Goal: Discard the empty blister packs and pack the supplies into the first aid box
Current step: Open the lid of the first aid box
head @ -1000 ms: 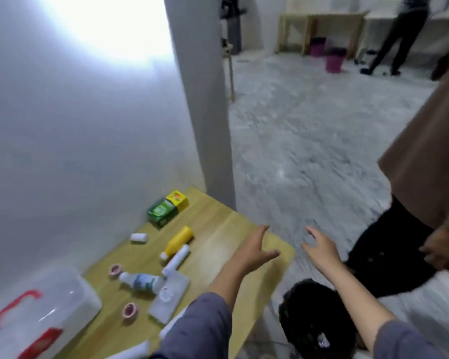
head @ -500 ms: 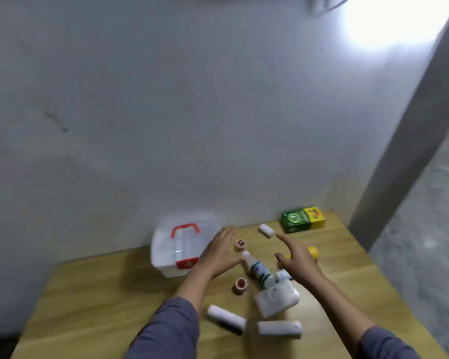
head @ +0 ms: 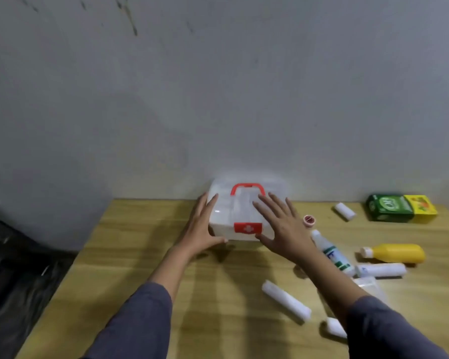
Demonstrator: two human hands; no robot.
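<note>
A translucent white first aid box (head: 244,216) with a red handle and a red latch stands shut at the table's back, against the wall. My left hand (head: 201,230) lies against the box's left front corner, fingers apart. My right hand (head: 283,226) is spread over its right front side. To the right lie a white bottle with a green label (head: 333,253), a yellow bottle (head: 397,253), a pink tape roll (head: 308,220), several white bandage rolls (head: 285,299) and a white packet (head: 370,285). I see no blister pack.
A green and yellow carton (head: 389,211) sits at the back right of the wooden table (head: 140,255). A black bag (head: 11,281) lies below the table's left edge. The grey wall stands directly behind the box.
The view swung left from the floor and another person to the table. Both hands moved forward from above the loose supplies onto the first aid box.
</note>
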